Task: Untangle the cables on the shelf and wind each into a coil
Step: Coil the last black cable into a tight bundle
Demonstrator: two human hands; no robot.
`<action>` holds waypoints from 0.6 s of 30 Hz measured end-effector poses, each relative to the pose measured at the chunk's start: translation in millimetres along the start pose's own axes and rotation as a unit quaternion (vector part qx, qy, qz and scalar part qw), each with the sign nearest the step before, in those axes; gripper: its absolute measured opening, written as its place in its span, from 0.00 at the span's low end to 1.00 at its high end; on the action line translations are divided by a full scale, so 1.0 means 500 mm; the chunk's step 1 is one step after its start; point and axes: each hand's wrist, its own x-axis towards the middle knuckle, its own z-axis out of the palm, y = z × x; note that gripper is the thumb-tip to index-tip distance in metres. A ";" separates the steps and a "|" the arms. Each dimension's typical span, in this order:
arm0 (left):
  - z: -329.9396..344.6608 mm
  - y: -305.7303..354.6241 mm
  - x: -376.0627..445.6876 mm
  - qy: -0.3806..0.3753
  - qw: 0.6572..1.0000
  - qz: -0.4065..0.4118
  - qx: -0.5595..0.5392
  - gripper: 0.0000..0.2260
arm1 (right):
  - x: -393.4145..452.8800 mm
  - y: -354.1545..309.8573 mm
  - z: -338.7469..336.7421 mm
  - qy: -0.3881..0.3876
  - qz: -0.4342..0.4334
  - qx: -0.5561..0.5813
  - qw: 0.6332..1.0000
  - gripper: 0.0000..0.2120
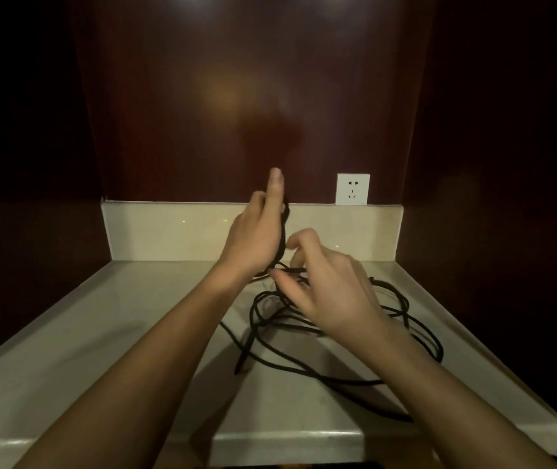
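Dimly lit, the alcove swallows much of the detail: the dark wood panels at both sides fade to black, and the strands of the black cable tangle point(307, 319) blur together where they cross, so I cannot tell how many cables lie there. The left hand point(256, 238) is raised near the back edge of the shelf point(101, 350), fingers pointing up, its grip curled round a bunch of black cable loops point(283, 231); the palm faces away, so how the loops sit inside is hidden. The right hand point(331, 292) hovers just beside it, thumb and forefinger pinching a short strand point(290, 270) that runs toward the left wrist. This hand and its forearm cover the middle of the tangle. The rest sprawls over the right half of the shelf, one loop reaching close to the right edge and another curving toward the front edge, partly under the right forearm. The left half of the shelf, up to the pale upstand point(168, 228) at the back, lies bare. A white wall socket point(352, 189) sits above the upstand toward the back right corner.
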 end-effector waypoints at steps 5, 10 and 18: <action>-0.035 0.024 -0.018 -0.228 0.972 -0.049 0.021 0.40 | 0.028 0.020 -0.047 -0.058 -0.047 0.017 0.997 0.25; -0.054 0.016 -0.016 -0.342 0.936 -0.084 -0.004 0.47 | 0.036 0.027 -0.074 -0.124 -0.038 0.118 0.984 0.27; -0.065 -0.009 -0.018 -0.435 0.881 -0.169 -0.082 0.44 | 0.054 0.037 -0.067 -0.229 -0.073 0.075 0.968 0.31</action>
